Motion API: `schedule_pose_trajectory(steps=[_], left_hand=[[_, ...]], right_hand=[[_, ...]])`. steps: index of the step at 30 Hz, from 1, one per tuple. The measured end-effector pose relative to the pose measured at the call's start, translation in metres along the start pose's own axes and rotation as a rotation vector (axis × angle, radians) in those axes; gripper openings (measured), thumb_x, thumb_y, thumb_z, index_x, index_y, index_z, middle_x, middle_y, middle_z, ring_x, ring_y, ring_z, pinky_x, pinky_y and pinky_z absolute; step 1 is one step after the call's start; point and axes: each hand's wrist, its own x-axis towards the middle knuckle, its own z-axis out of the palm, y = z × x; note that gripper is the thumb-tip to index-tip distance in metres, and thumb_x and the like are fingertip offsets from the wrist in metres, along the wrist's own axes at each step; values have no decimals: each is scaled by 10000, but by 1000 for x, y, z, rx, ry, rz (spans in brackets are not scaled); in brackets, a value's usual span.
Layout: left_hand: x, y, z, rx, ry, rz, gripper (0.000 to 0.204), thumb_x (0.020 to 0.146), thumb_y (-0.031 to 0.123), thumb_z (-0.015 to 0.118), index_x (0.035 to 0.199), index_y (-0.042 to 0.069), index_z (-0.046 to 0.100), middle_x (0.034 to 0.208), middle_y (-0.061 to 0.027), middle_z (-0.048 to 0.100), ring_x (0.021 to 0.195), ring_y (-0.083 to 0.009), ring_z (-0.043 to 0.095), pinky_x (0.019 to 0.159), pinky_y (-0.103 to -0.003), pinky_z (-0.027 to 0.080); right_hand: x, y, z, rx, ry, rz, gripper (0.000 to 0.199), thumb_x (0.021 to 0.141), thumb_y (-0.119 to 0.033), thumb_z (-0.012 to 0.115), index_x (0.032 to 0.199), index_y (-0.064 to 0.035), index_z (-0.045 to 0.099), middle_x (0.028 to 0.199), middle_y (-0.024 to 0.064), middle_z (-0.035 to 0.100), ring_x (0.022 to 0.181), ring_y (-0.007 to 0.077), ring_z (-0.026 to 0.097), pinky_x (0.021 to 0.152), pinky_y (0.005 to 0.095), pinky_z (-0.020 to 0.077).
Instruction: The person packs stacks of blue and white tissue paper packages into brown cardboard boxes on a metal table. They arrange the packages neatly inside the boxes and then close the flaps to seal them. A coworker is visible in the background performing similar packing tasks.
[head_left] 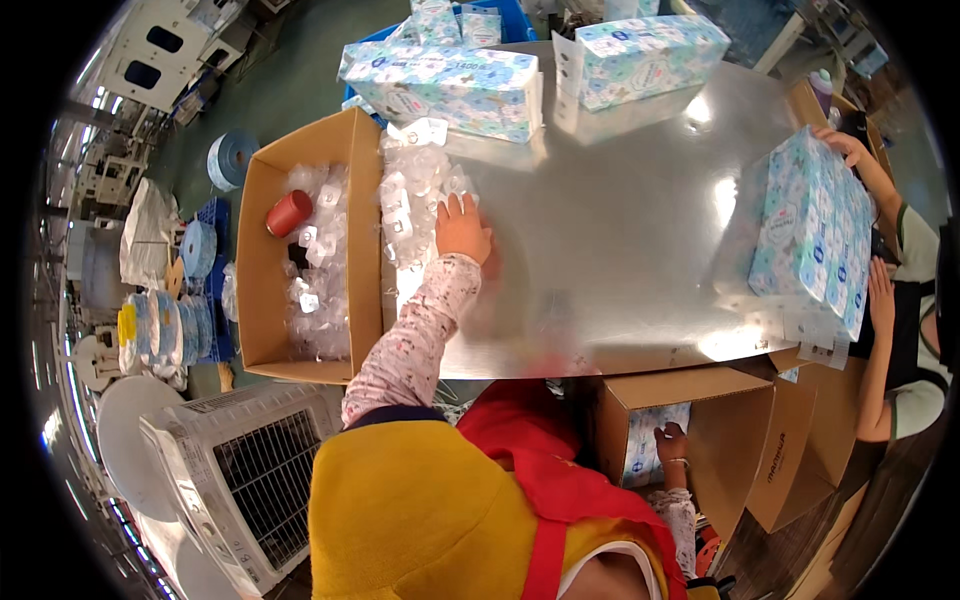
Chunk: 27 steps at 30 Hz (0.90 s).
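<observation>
My left hand (463,230) lies on the metal table with its fingers spread, at the right edge of a pile of clear plastic pieces with white labels (410,185). It holds nothing. Down at the right, my right hand (672,444) reaches into an open cardboard carton (735,410). Its bent fingers press on a blue floral tissue pack (645,455) standing inside; part of that pack is hidden by the carton. Across the table at the right, a co-worker's two hands (845,147) touch a large wrapped bundle of tissue packs (810,225).
The metal table (620,240) carries two more tissue bundles (450,85) (650,60) along its far edge. Left of it stands a cardboard box (365,250) of clear plastic pieces with a red cylinder (289,213). A white grilled crate (265,490) is at the lower left.
</observation>
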Motion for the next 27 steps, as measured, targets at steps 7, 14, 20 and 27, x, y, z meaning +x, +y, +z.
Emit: schedule_pose_trajectory(steps=[7,14,20,27], left_hand=[[-13,11,23,-246,4,322,194,738,69,558,923,16,539,977,-147,555,903,-324,523,781,-403,438],[-14,36,19,-398,-222,304,155,741,76,564,892,41,554,890,-142,576,899,-331,536,753,-426,454],[-53,39,25,-501,-69,358,82,741,48,537,810,31,577,941,-160,561,919,-330,531,750,-413,457],[-76,25,19,-454,-163,304,59,695,-10,578,750,9,585,851,-157,568,801,-328,564,690,-394,476]], right_hand=[[8,-45,3,162,-74,-46,303,729,-181,715,939,17,622,821,135,664,731,216,652,658,313,516],[-10,-41,-7,135,-65,-46,298,760,-180,680,970,21,609,776,142,671,698,212,660,624,307,519],[-53,-28,-4,202,-12,78,319,760,-198,663,984,23,608,786,160,669,700,236,661,641,325,521],[-99,-24,6,266,11,133,349,749,-229,653,1015,-5,620,824,167,667,740,262,655,694,346,512]])
